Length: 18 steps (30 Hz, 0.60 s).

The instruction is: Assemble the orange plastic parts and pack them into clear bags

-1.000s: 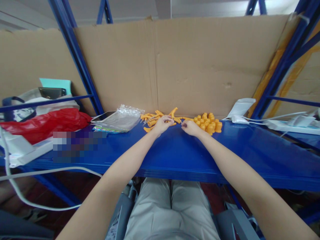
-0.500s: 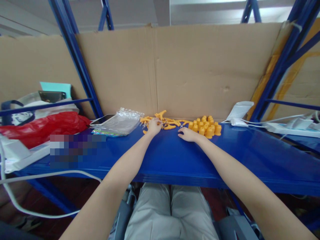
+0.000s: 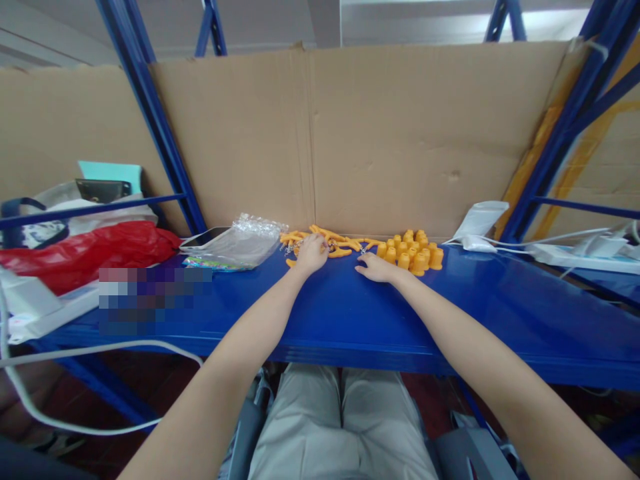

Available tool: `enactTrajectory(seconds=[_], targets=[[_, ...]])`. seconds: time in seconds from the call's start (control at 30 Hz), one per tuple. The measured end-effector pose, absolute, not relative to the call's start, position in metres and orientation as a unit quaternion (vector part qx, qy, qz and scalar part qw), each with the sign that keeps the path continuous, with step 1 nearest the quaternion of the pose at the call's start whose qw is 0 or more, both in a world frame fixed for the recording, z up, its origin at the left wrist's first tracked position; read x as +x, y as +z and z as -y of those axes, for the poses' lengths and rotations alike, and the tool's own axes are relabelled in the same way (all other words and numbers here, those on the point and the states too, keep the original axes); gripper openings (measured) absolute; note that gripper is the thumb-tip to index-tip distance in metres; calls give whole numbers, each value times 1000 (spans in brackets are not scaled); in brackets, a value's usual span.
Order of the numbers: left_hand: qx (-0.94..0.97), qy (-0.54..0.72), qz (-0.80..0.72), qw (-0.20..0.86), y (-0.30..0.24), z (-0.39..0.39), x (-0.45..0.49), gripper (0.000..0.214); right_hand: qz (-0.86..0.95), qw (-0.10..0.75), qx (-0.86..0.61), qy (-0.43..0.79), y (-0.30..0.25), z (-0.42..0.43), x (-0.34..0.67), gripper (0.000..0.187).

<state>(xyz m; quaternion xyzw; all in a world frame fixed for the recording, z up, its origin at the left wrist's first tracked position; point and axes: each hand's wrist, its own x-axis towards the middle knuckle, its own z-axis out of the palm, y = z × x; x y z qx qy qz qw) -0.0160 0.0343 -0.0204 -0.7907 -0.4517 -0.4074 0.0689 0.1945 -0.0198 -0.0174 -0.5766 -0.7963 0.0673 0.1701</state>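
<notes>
Fingers of your left hand (image 3: 311, 255) curl over loose orange plastic forked pieces (image 3: 336, 241), grip unclear; your right hand (image 3: 376, 267) lies flat, fingers spread, beside grouped upright orange plastic caps (image 3: 416, 252).

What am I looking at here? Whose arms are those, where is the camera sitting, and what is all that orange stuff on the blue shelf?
There is no machine here: these are a person's two bare arms, filmed by a camera worn on their head that looks forward and down, so their lap shows below. It is the only view. The left hand rests curled on a heap of orange curved pieces; whether it grips one is too small to tell. The right hand lies open on the blue shelf, beside a cluster of orange cup-shaped pieces. To the left lie clear plastic bags, a phone and a red bag. To the right are a white pouch and a white power strip. Brown cardboard stands behind.
</notes>
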Motion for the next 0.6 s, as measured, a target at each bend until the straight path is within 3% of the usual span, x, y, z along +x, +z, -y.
enactTrajectory(seconds=[0.6], targets=[[-837, -275, 471, 42, -35, -47, -21, 55, 766, 208, -608, 16, -28, 10, 189, 52]])
